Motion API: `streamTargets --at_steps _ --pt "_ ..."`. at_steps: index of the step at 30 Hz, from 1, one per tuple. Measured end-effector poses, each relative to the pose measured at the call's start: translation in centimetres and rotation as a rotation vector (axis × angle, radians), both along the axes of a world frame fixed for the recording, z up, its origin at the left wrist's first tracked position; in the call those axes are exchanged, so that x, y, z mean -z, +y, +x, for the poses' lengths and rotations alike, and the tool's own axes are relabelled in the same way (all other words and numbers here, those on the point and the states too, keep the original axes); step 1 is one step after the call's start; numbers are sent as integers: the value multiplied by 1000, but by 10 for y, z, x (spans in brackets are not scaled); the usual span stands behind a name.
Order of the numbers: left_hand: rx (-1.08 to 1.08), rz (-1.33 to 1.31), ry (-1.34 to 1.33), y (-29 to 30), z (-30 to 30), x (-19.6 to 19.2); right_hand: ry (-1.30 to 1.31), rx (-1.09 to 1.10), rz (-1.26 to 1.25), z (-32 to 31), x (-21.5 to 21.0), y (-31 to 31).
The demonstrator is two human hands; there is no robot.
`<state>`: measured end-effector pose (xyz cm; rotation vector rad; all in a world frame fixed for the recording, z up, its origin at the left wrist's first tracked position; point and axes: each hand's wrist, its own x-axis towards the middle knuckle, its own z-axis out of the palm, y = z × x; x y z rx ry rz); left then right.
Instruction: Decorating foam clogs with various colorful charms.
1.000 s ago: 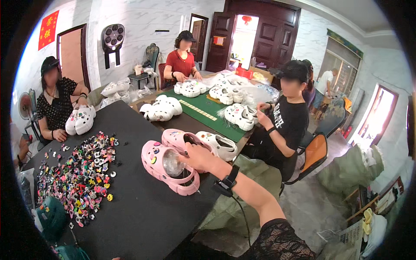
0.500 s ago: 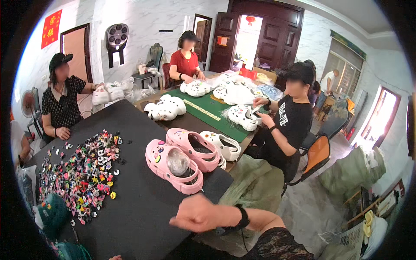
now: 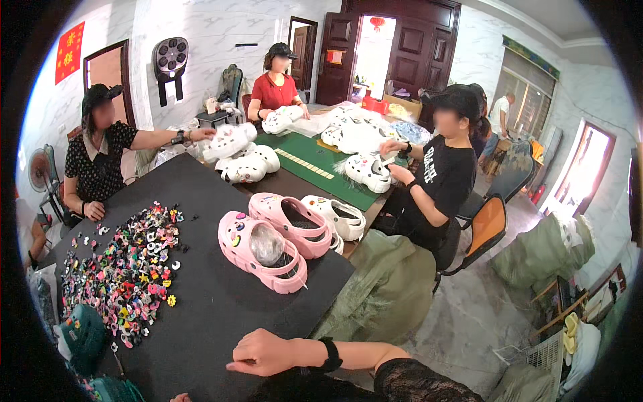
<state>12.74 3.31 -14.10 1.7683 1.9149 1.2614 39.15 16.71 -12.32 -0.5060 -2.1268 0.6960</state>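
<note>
Sitting side by side on the black table (image 3: 201, 315) were two pink clogs (image 3: 236, 252). Done: charms (image 3: 239, 226) on both toes, clear plastic wad (image 3: 266, 244) in the front clog. Left: loose charm heap (image 3: 130, 268) off to the left; remaining count couldn't be judged. Clogs looked clean, heel straps back. Right hand (image 3: 264, 352) was curled over the near side, apart from the clogs, palm hidden; couldn't tell if holding. Left hand (image 3: 181, 398) barely showed; grip unreadable.

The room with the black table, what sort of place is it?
Probably a small shoe workshop. There's a heap of tiny multicoloured charms, pink rubbery clogs with charms on them, and white rubbery clogs on a green mat.
</note>
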Motion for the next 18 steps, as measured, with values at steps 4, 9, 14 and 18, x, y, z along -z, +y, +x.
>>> streamTargets --at_steps 4,9,14,18 --pt "12 51 35 0 -7 7 586 -119 -186 -3 -48 -23" --pt "-35 -12 -48 -9 -15 15 827 -904 -483 49 -43 -36" --pt "-9 27 12 -6 -7 2 876 -1223 -385 59 -54 -39" --pt "-44 9 26 -7 -1 -6 1114 -780 -772 73 -24 -40"
